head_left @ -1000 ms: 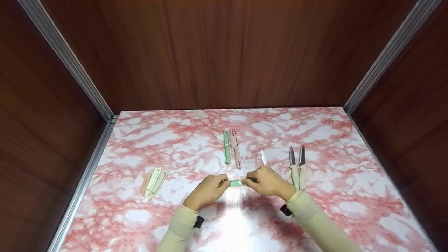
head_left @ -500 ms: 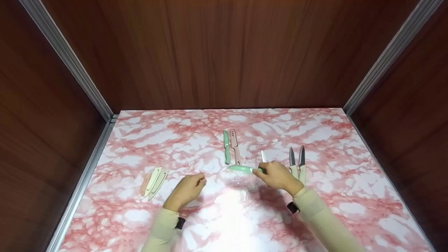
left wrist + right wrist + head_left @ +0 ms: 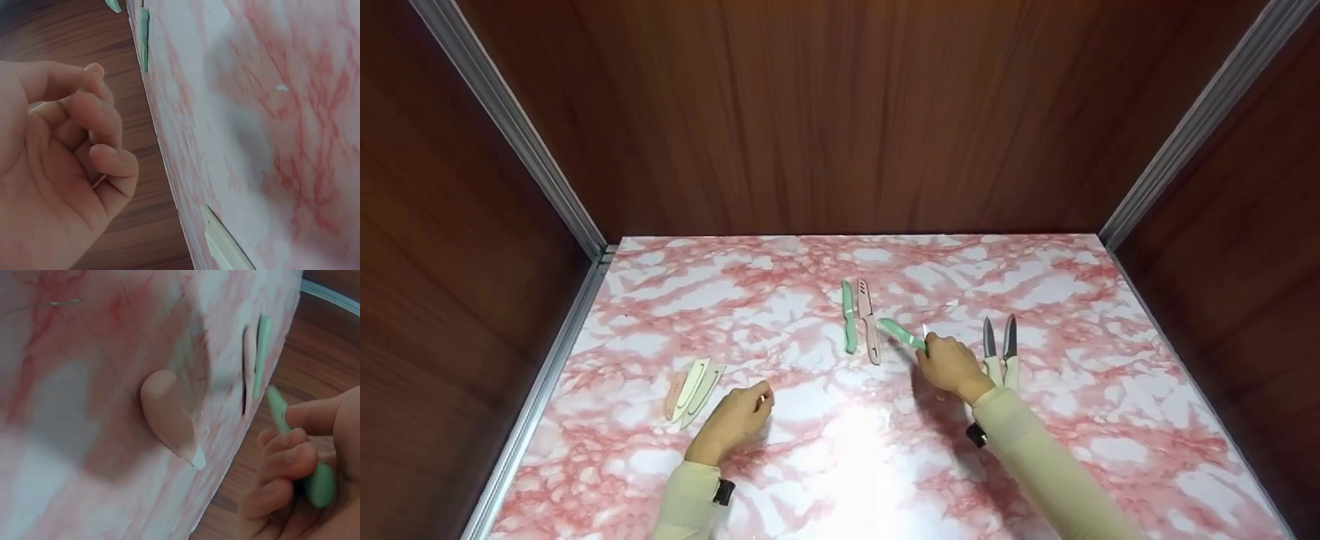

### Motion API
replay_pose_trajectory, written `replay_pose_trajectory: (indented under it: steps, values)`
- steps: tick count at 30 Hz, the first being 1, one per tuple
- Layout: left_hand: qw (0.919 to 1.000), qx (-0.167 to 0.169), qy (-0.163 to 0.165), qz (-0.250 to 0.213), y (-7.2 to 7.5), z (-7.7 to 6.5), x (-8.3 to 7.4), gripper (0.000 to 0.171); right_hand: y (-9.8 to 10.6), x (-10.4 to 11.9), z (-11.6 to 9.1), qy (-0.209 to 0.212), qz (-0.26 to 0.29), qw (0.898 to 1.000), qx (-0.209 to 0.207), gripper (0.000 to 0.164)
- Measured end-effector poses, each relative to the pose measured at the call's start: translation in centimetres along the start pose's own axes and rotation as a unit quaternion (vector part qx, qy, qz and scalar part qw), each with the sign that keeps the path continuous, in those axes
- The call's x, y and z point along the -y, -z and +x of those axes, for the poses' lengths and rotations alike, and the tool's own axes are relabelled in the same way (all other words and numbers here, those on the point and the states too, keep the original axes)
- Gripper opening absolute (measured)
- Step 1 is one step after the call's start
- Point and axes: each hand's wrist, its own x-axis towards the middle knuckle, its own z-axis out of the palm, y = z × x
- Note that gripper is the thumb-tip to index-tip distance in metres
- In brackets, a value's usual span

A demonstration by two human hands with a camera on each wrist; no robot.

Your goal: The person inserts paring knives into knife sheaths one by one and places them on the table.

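Note:
My right hand (image 3: 952,364) holds a green knife (image 3: 901,332) by its handle, the sheathed-looking green blade end pointing left and away. In the right wrist view the fingers curl round the green handle (image 3: 322,486). Partly hidden beyond this hand lies a knife with a white blade (image 3: 926,328); its handle shows pinkish-beige (image 3: 169,408) in the right wrist view. My left hand (image 3: 739,420) holds nothing, its fingers loosely curled. Beside it on the table are a pink sheath (image 3: 675,397), a cream sheath (image 3: 692,386) and a greyish sheath (image 3: 706,394).
A second green knife (image 3: 850,319) and a pink knife (image 3: 868,322) lie side by side at the middle of the marbled table (image 3: 780,300). Two dark-bladed knives (image 3: 989,337) with cream handles lie at the right. Brown wood panels (image 3: 840,112) enclose the back and sides.
Both hands were together at the green knife. The left hand let go and moved left toward the sheaths; the right hand carried the knife away, rightward and farther back, turning it.

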Motion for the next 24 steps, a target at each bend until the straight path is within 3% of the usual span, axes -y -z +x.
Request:
replay_pose_trajectory:
  steps: [9, 24]
  values:
    - [0.9987, 0.04, 0.028, 0.01, 0.1, -0.3, -0.1, 0.013, -1.2, 1.1, 2.2, -0.044, -0.05, 0.998, -0.017, 0.028]
    - [0.9989, 0.034, 0.029, 0.016, 0.4, -0.6, 0.1, 0.014, -3.1, 2.1, 5.1, -0.108, -0.017, 0.994, 0.014, 0.031]
